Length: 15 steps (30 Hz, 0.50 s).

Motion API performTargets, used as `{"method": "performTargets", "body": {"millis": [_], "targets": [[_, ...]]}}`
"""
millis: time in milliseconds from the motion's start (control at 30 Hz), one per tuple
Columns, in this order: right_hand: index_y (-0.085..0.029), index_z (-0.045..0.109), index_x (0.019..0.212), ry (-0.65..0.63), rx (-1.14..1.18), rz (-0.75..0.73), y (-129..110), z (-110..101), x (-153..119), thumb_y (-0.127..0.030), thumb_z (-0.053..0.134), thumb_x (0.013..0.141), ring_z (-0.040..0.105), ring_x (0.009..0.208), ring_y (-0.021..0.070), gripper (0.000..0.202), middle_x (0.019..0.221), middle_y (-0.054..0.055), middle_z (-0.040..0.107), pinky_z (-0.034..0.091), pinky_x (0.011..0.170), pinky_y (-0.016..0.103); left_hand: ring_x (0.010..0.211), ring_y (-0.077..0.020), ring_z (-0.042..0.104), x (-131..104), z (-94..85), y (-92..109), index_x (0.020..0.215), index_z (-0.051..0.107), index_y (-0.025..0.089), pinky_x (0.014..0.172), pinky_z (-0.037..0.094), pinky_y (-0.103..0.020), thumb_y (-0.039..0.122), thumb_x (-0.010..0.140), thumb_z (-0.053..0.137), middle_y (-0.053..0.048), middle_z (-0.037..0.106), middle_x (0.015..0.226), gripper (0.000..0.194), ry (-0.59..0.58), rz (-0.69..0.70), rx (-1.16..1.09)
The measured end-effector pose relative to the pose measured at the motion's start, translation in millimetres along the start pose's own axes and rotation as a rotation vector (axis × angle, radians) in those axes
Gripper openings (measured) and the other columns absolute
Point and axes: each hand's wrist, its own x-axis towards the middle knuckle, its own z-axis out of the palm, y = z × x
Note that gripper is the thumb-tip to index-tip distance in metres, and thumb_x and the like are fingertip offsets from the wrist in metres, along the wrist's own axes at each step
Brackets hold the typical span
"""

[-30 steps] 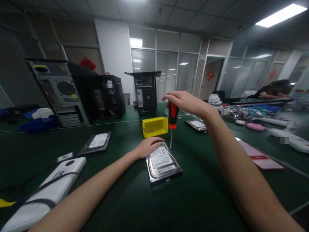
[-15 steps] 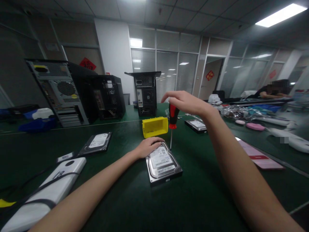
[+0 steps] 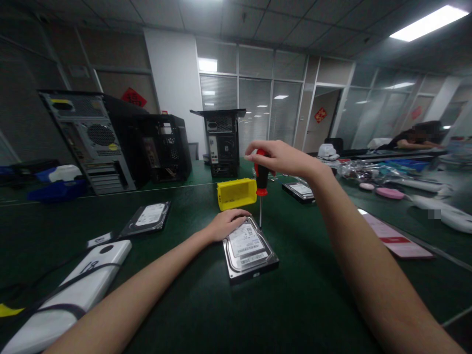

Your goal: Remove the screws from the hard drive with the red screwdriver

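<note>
A hard drive with a white label lies flat on the green table in front of me. My left hand presses on its far left part and grips it, fingers across the far edge. My right hand is closed around the top of a red and black screwdriver. The screwdriver stands nearly upright, its tip at the far right edge of the hard drive; whether it sits in a screw I cannot tell. Just beyond the left hand is a yellow plastic box, tipped towards me, with small bits inside.
Other hard drives lie at left and right. A white device with a black strap is near left. Computer cases stand behind. A pink-screened phone-like slab and bagged parts lie right. Another person leans on a far table.
The screwdriver handle has shifted slightly left and stands straighter. My right hand's fingers have curled a little more around it. My left hand and the hard drive have stayed in place.
</note>
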Motion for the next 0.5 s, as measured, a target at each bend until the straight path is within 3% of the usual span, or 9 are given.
{"method": "performTargets", "body": {"millis": [233,367,500], "targets": [[-0.015,0.060,0.085,0.042,-0.130,-0.003,1,-4,-1,-0.035,0.036,0.087,0.051,0.070,0.0162,0.032,0.080,0.008,0.059,0.033,0.059,0.027,0.111,-0.0197,0.053,0,0.9,-2,0.118,0.055,0.023,0.095,0.039,-0.031,0.036,0.093,0.034,-0.003,0.059,0.122,0.035,0.009,-0.005,-0.006],[-0.016,0.061,0.091,-0.003,-0.140,0.004,-2,-9,-4,-0.028,0.039,0.084,0.052,0.073,0.0168,0.026,0.086,0.008,0.060,0.033,0.061,0.027,0.111,-0.0196,0.052,0,0.8,-2,0.118,0.055,0.023,0.095,0.039,-0.031,0.035,0.093,0.034,-0.003,0.058,0.122,0.035,0.010,-0.008,-0.003],[-0.017,0.059,0.098,-0.030,-0.112,0.032,-7,-12,-7,-0.034,0.041,0.085,0.051,0.066,0.0143,0.029,0.087,0.007,0.061,0.034,0.060,0.026,0.110,-0.0196,0.053,0,0.6,-1,0.118,0.055,0.022,0.094,0.039,-0.031,0.035,0.093,0.034,-0.003,0.058,0.121,0.035,0.010,-0.007,0.001]]}}
